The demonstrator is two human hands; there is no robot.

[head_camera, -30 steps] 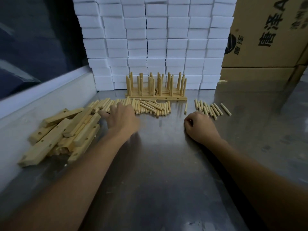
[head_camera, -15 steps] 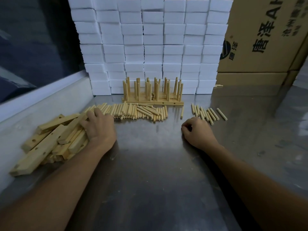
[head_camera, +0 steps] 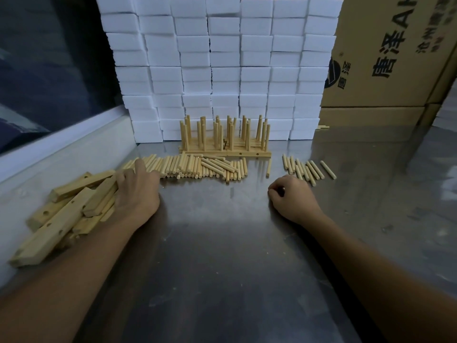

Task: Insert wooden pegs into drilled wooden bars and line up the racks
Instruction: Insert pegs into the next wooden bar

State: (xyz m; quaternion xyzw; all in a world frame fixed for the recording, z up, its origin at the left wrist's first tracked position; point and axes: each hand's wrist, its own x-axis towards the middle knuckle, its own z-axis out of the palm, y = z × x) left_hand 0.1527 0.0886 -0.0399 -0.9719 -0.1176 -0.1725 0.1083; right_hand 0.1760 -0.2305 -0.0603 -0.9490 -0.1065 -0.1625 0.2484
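Left hand [head_camera: 137, 191] around squared drilled bars [head_camera: 61, 216]; right hand [head_camera: 291, 199] fisted, empty.

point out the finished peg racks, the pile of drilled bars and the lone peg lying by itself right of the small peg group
finished peg racks [head_camera: 248, 153], head view, front face of the right base bar
pile of drilled bars [head_camera: 53, 231], head view, top face of the long front bar
lone peg [head_camera: 328, 170], head view, middle of its length

Your drilled bars [head_camera: 61, 216] lie heaped at left; loose pegs [head_camera: 197, 167] sit in a row before the upright finished racks [head_camera: 225, 137]; a smaller peg group [head_camera: 306, 169] lies at right.
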